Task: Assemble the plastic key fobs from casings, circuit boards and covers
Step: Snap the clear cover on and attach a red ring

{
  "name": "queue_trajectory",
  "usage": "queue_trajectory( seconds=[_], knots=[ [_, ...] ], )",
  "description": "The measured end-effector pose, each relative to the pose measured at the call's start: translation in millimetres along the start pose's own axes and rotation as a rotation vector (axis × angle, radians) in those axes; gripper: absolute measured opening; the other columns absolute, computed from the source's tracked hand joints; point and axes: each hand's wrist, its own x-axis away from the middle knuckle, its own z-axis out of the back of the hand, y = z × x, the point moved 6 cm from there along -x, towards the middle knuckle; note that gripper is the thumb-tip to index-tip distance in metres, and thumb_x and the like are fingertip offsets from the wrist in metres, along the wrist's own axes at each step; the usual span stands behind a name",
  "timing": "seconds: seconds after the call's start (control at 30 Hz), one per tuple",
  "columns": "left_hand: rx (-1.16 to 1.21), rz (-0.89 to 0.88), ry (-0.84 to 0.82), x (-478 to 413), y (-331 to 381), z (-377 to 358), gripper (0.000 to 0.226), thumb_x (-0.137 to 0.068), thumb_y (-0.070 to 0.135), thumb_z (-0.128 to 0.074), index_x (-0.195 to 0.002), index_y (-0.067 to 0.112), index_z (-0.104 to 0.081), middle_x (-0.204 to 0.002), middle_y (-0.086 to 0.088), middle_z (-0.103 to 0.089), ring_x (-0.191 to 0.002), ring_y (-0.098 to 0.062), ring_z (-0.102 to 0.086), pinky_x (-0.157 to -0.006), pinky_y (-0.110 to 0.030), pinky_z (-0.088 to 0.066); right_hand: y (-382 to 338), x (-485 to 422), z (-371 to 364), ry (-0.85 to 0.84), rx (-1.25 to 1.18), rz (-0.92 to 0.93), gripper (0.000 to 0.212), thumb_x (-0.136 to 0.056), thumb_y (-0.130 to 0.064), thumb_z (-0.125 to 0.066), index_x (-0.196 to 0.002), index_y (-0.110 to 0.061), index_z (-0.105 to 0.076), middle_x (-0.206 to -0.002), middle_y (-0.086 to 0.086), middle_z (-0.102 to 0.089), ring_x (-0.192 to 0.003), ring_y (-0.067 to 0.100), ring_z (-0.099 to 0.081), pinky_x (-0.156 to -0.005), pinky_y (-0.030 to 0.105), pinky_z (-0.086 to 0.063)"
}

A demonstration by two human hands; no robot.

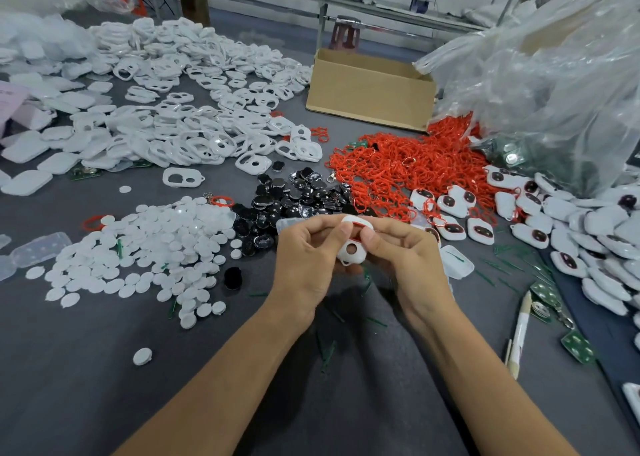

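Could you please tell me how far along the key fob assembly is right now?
Done: a pile of closed fobs lies at the right. In hand: the left hand and right hand pinch one white casing with a red ring. Left: big heaps of empty casings, round covers, black discs and red rings.

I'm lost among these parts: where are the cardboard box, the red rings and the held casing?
cardboard box (370,91), head view, front wall.
red rings (398,171), head view, middle of pile.
white casing (356,256), head view, rim below its hole.

glossy white plastic casing (351,251), matt grey table (86,386)
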Motion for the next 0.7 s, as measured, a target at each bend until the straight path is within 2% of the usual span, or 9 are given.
queue_trajectory(
  seconds=[0.07, 0.13, 0.23, 0.33, 0.4, 0.47, 0.57, 0.7],
  knots=[
    [-0.102, -0.069, 0.013, 2, 1, -2, 0.013, -0.091, 0.002, -0.061, -0.087, 0.011, -0.07, -0.064, 0.003, -0.07, -0.056, -0.01, -0.065, -0.047, -0.024, -0.054, -1, 0, 2, 0.033, -0.011, -0.008, 0.011, -0.079, 0.0, -0.064, -0.089, 0.002, -0.069, -0.073, 0.02, -0.071, -0.061, 0.025, -0.066, -0.058, 0.029, -0.055],
    [-0.2, -0.132, 0.036, 4, 2, -2, 0.013, -0.092, 0.003, -0.061, -0.088, 0.012, -0.07, -0.069, 0.004, -0.071, -0.058, -0.008, -0.066, -0.049, -0.025, -0.055, -2, 0, 4, 0.078, 0.05, 0.008, 0.008, -0.082, 0.004, -0.063, -0.082, -0.001, -0.069, -0.065, 0.017, -0.069, -0.055, 0.023, -0.065, -0.054, 0.028, -0.053],
    [-0.248, -0.16, 0.065, 3, 1, 0, 0.012, -0.092, 0.004, -0.06, -0.092, 0.01, -0.071, -0.076, 0.0, -0.072, -0.063, -0.007, -0.068, -0.055, -0.024, -0.056, -3, 0, 3, 0.133, 0.165, 0.059, 0.009, -0.085, 0.002, -0.064, -0.082, -0.005, -0.07, -0.066, 0.018, -0.07, -0.058, 0.024, -0.064, -0.06, 0.034, -0.055],
    [-0.212, -0.12, 0.068, 0, -2, 2, 0.012, -0.094, 0.006, -0.059, -0.095, 0.009, -0.07, -0.08, -0.004, -0.073, -0.071, -0.013, -0.067, -0.062, -0.035, -0.059, -2, 1, 1, 0.128, 0.254, 0.101, 0.009, -0.088, -0.003, -0.063, -0.093, -0.003, -0.07, -0.077, 0.024, -0.07, -0.071, 0.029, -0.066, -0.07, 0.044, -0.055],
    [-0.112, -0.085, 0.059, 0, -3, 2, 0.015, -0.095, 0.007, -0.056, -0.094, 0.011, -0.07, -0.078, 0.0, -0.073, -0.069, -0.009, -0.067, -0.056, -0.028, -0.058, -1, 2, -1, 0.093, 0.205, 0.081, 0.013, -0.089, -0.003, -0.061, -0.099, 0.0, -0.068, -0.086, 0.021, -0.072, -0.079, 0.029, -0.068, -0.075, 0.041, -0.055],
    [-0.07, -0.092, 0.053, 1, -2, 2, 0.016, -0.096, 0.007, -0.055, -0.096, 0.014, -0.07, -0.08, 0.002, -0.074, -0.07, -0.007, -0.068, -0.057, -0.026, -0.057, -4, 2, -1, 0.085, 0.197, 0.099, 0.012, -0.087, -0.001, -0.062, -0.096, 0.001, -0.068, -0.088, 0.015, -0.073, -0.08, 0.024, -0.068, -0.078, 0.037, -0.056],
    [-0.082, -0.085, 0.059, 0, -3, 2, 0.02, -0.095, 0.011, -0.057, -0.095, 0.024, -0.072, -0.087, 0.003, -0.075, -0.08, -0.011, -0.069, -0.068, -0.031, -0.06, -12, 4, -1, 0.112, 0.269, 0.204, 0.014, -0.081, 0.005, -0.066, -0.081, -0.009, -0.068, -0.071, -0.004, -0.072, -0.067, 0.005, -0.065, -0.066, 0.016, -0.051],
    [-0.006, 0.027, -0.053, 4, -5, -8, 0.034, -0.098, 0.019, -0.053, -0.075, 0.031, -0.075, -0.083, 0.001, -0.071, -0.082, -0.01, -0.066, -0.069, -0.026, -0.059, -17, 7, -4, 0.115, 0.419, 0.291, 0.009, -0.081, 0.003, -0.069, -0.08, -0.007, -0.069, -0.071, -0.002, -0.07, -0.063, 0.001, -0.063, -0.063, 0.012, -0.047]
  ],
)
